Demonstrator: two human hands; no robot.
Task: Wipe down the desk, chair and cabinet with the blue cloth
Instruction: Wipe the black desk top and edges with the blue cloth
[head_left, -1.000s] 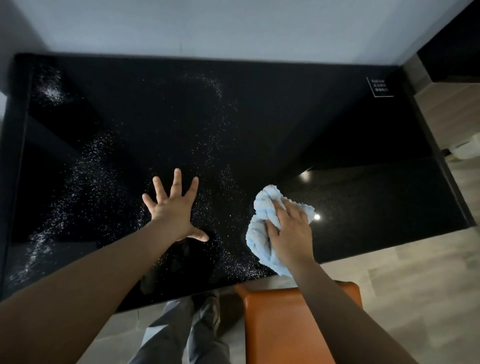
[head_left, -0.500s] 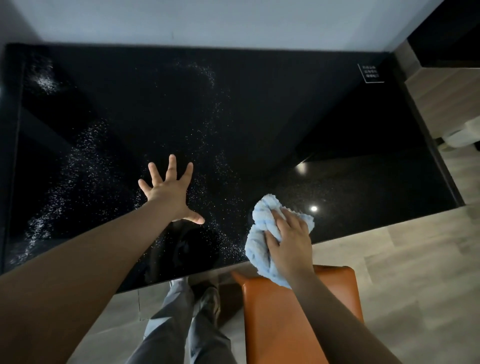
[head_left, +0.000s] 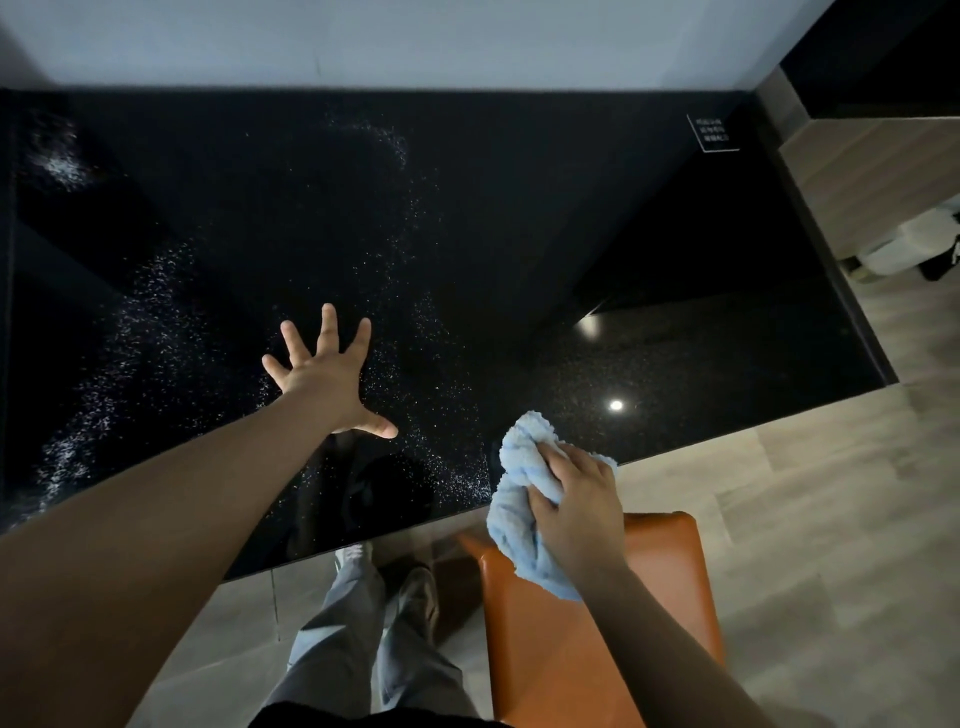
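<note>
Blue cloth (head_left: 524, 499), bunched in the right hand (head_left: 579, 512), sits at the desk (head_left: 519, 218) edge; left hand (head_left: 324, 382) splays flat on it.

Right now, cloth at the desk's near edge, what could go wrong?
The left hand, spread flat on the glossy desk, may leave prints. The blue cloth, bunched in the right hand, covers little, so far white specks could be missed. Specks swept off the edge may land on the orange chair.

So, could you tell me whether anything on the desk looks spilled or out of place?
Yes: fine white specks lie scattered in streaks across the left and middle of the black desk, around the spread left hand.
</note>
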